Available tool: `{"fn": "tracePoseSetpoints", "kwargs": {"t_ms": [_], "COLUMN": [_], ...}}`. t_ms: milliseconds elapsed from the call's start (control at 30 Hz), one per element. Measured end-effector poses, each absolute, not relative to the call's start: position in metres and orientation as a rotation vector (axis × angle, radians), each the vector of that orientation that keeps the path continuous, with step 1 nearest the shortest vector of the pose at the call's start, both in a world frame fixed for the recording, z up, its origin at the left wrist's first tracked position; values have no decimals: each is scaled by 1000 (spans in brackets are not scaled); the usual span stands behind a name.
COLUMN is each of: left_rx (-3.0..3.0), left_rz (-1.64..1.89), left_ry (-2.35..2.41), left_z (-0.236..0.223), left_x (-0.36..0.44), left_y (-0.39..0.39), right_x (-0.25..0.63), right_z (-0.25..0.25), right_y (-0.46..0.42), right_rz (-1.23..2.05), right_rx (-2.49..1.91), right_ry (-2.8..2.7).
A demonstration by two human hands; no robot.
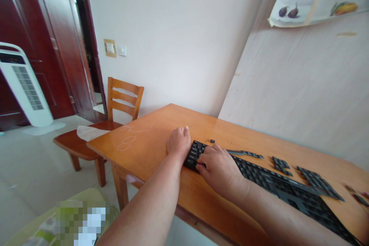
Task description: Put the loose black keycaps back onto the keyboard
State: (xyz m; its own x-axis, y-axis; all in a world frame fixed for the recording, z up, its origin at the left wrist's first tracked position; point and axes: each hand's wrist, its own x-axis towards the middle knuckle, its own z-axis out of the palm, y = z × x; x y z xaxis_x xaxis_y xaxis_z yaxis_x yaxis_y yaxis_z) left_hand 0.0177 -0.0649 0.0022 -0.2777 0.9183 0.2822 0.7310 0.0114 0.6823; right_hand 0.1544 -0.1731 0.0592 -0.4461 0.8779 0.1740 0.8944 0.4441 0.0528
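Observation:
A black computer keyboard [253,175] lies along the front of the wooden table. Its left end carries keycaps; farther right, part of it shows bare sockets. My left hand [179,142] rests as a fist against the keyboard's left end, its fingertips hidden from view. Over the keys near that end, my right hand [219,163] is bent with thumb and index finger close together. Whatever lies between them is hidden among the black keys. One loose keycap [212,141] sits on the table just behind the keyboard.
Behind the keyboard lie a row of keycaps [252,154], a small keycap group [281,164] and a larger one [318,182]. A wooden chair [123,98] stands past the table's left end. White lines [127,143] mark the tabletop [155,127]. A bin [25,234] is at lower left.

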Motion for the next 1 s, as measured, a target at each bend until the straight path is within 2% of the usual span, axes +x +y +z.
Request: {"fn": "tracePoseSetpoints", "kwargs": {"t_ms": [800,1000], "left_rx": [1712,1719], "left_rz": [1128,1131], "left_ry": [2054,2049], "left_z": [1,-1], "left_x": [19,18], "left_y": [-65,-63], "right_x": [146,140], "right_z": [64,55], "right_y": [-174,-184], "right_rz": [-295,-456], "right_rx": [-1642,-1630], "right_ry": [-2625,-2655]}}
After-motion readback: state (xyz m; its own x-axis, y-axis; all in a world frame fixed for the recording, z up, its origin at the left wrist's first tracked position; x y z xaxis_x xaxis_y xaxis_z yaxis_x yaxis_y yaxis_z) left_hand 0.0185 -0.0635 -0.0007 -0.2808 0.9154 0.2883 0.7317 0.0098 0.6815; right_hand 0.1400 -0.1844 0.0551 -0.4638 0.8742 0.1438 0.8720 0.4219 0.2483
